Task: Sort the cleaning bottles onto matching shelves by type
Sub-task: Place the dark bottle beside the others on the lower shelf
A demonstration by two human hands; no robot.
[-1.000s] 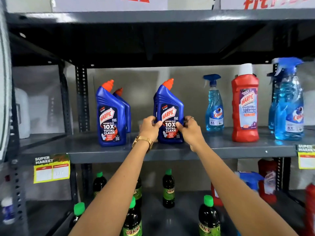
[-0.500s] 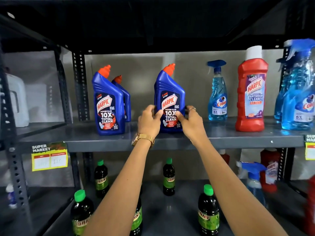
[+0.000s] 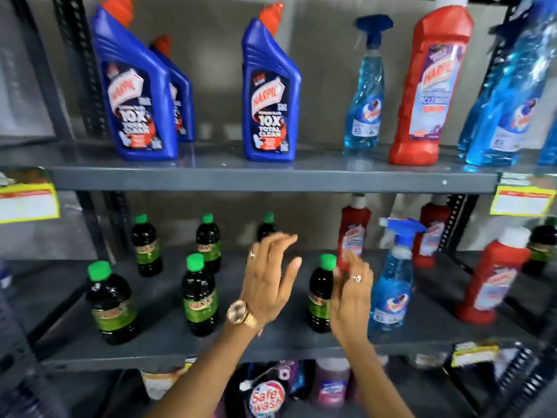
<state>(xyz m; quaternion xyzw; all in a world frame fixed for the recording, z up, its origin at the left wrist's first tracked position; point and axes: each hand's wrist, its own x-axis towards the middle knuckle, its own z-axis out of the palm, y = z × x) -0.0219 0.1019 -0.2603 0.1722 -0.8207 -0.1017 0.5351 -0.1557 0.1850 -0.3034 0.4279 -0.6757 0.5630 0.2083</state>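
Note:
On the upper shelf (image 3: pixel 271 178) stand three blue Harpic bottles with orange caps; the middle one (image 3: pixel 271 95) stands alone, free of my hands. To its right are a blue spray bottle (image 3: pixel 366 95), a red Harpic bottle (image 3: pixel 428 89) and more blue sprays (image 3: pixel 509 95). On the middle shelf (image 3: pixel 168 342) are several dark bottles with green caps, one (image 3: pixel 321 294) between my hands, plus a blue spray bottle (image 3: pixel 391 285) and red bottles (image 3: pixel 491 282). My left hand (image 3: pixel 268 279) and right hand (image 3: pixel 351 294) hover open in front of the middle shelf, holding nothing.
Yellow price tags (image 3: pixel 27 203) hang on the upper shelf's edge at left and at right. Dark slotted uprights (image 3: pixel 75 70) frame the rack. The bottom shelf holds a Safe Wash pack (image 3: pixel 265 396) and pink bottles (image 3: pixel 330 384).
Both hands let go of the middle blue Harpic bottle and dropped to the middle shelf's level. The view tilted downward, bringing the lower shelves into sight.

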